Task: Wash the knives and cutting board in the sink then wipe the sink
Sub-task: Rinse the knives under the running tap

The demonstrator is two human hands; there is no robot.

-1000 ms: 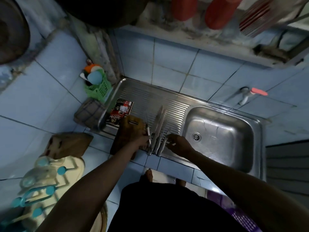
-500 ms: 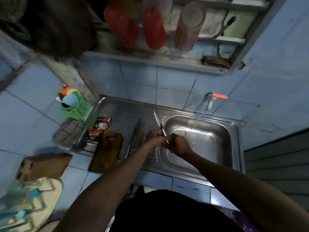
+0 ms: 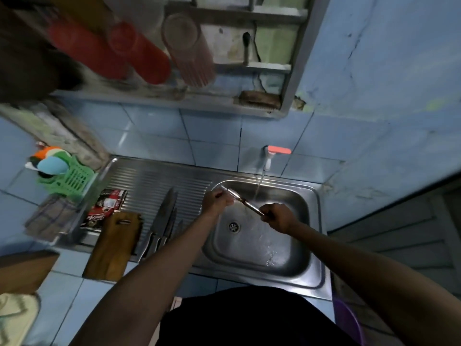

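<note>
Over the steel sink basin (image 3: 287, 255) my right hand (image 3: 277, 217) grips the handle of a small knife (image 3: 240, 199). Its blade points up-left, and my left hand (image 3: 216, 201) is curled round the blade. Water runs from the wall tap (image 3: 268, 159) into the basin just right of the blade. Three more knives (image 3: 166, 218) lie side by side on the ribbed drainboard (image 3: 149, 181). A brown wooden cutting board (image 3: 113, 245) lies left of them, overhanging the front edge.
A red-and-black packet (image 3: 106, 207) lies at the drainboard's left end. Beside it stand a green basket (image 3: 72, 177) with sponges and a folded checked cloth (image 3: 50, 218). Red cups (image 3: 139, 53) hang on a rack above. A wooden knife block (image 3: 23, 270) sits at the lower left.
My hands left the knives on the drainboard and carried one knife right, over the basin. The tap is running now, and my left hand has closed round the blade.
</note>
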